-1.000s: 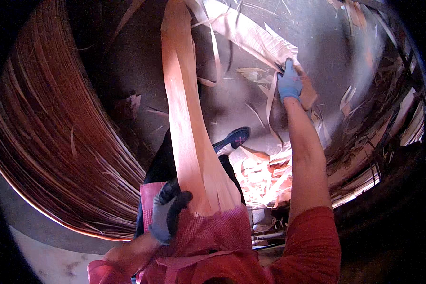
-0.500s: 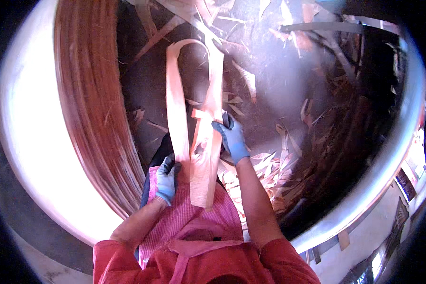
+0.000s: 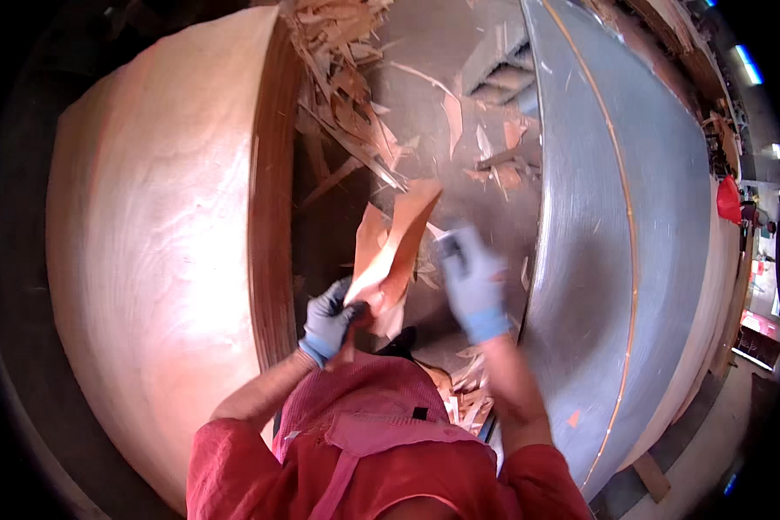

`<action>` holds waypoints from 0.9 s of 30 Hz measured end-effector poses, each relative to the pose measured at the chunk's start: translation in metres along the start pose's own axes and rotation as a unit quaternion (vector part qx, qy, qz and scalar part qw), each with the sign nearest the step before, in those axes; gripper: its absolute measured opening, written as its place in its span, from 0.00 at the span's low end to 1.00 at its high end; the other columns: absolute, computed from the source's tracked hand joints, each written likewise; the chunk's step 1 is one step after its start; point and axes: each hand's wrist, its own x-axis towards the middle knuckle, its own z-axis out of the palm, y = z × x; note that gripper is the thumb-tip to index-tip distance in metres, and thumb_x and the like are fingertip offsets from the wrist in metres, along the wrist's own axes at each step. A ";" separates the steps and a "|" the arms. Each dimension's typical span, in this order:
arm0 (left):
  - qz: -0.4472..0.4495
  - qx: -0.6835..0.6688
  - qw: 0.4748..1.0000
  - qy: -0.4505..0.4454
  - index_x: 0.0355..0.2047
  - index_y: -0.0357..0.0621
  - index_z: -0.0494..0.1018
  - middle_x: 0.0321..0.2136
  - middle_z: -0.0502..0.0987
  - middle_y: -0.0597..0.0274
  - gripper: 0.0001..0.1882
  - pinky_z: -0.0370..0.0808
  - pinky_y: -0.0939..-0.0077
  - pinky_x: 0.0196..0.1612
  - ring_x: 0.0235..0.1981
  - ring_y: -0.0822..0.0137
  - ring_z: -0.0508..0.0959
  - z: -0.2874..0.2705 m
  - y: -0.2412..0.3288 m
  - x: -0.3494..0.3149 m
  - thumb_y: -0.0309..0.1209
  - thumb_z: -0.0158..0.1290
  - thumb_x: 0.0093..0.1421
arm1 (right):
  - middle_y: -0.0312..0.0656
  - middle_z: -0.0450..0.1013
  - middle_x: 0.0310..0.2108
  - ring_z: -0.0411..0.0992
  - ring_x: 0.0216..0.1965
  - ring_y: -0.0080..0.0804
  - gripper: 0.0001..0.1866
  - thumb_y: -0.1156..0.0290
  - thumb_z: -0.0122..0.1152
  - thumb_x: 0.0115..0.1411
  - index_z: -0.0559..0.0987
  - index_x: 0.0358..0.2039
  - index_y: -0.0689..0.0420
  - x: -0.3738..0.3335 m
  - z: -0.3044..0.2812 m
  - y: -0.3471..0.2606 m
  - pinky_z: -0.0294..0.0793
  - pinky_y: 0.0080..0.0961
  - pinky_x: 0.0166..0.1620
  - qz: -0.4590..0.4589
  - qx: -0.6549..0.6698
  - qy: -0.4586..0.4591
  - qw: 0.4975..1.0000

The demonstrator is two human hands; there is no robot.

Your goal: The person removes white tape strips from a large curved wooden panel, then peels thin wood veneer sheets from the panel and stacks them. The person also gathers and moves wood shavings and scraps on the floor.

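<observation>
A curled, reddish-tan sheet of wood veneer stands up in front of my apron, bent lengthwise and tilted away from me. My left hand, in a grey glove with dark fingertips and a blue cuff, is closed on its near end; the fingers wrap the edge. To the right of the veneer, and apart from it, is my right hand in a matching glove. Motion smears its fingers, so whether anything is in them cannot be made out. A paler veneer piece hangs below the sheet, beside my left hand.
A tall stack of veneer sheets rises at my left. At my right is a grey-topped stack with a thin tan strip lying along it. Veneer scraps litter the floor between them, with more offcuts near my feet.
My right hand has come off the veneer and moved right. The long looped strips have become a shorter, folded sheet in my left hand. The view has shifted, showing both stack tops.
</observation>
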 end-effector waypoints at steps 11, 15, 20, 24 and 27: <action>0.394 0.001 0.854 0.340 0.44 0.35 0.72 0.41 0.75 0.56 0.15 0.71 0.72 0.49 0.43 0.67 0.75 -0.181 0.293 0.006 0.22 0.52 0.55 | 0.45 0.66 0.55 0.61 0.55 0.50 0.28 0.75 0.57 0.52 0.69 0.56 0.48 0.090 -0.096 0.187 0.64 0.42 0.56 0.013 -0.327 0.267 0.906; 0.432 0.298 0.713 0.464 0.46 0.36 0.72 0.41 0.75 0.56 0.15 0.74 0.70 0.45 0.40 0.66 0.75 -0.269 0.374 -0.031 0.28 0.53 0.59 | 0.44 0.65 0.56 0.60 0.55 0.48 0.27 0.75 0.57 0.52 0.70 0.55 0.49 0.100 -0.090 0.172 0.63 0.40 0.57 0.011 -0.314 0.247 0.917; 0.294 0.188 0.786 0.510 0.46 0.39 0.70 0.36 0.74 0.60 0.16 0.75 0.74 0.37 0.35 0.68 0.74 -0.374 0.343 -0.002 0.33 0.53 0.60 | 0.44 0.64 0.57 0.59 0.56 0.49 0.26 0.75 0.56 0.52 0.71 0.54 0.49 0.094 -0.100 0.174 0.63 0.39 0.57 0.040 -0.314 0.241 0.918; 0.199 -0.185 0.934 0.232 0.45 0.41 0.72 0.33 0.74 0.63 0.17 0.73 0.74 0.36 0.32 0.67 0.74 -0.482 0.218 0.026 0.33 0.56 0.56 | 0.45 0.62 0.57 0.58 0.56 0.50 0.26 0.75 0.57 0.51 0.71 0.54 0.50 0.098 -0.102 0.172 0.62 0.41 0.58 0.033 -0.293 0.221 0.929; 0.097 -0.275 0.924 0.248 0.45 0.42 0.72 0.33 0.74 0.63 0.17 0.73 0.73 0.36 0.32 0.66 0.75 -0.453 0.133 0.059 0.32 0.56 0.55 | 0.47 0.59 0.59 0.59 0.56 0.51 0.26 0.78 0.56 0.50 0.72 0.52 0.54 0.095 -0.115 0.149 0.62 0.43 0.58 0.056 -0.300 0.185 0.934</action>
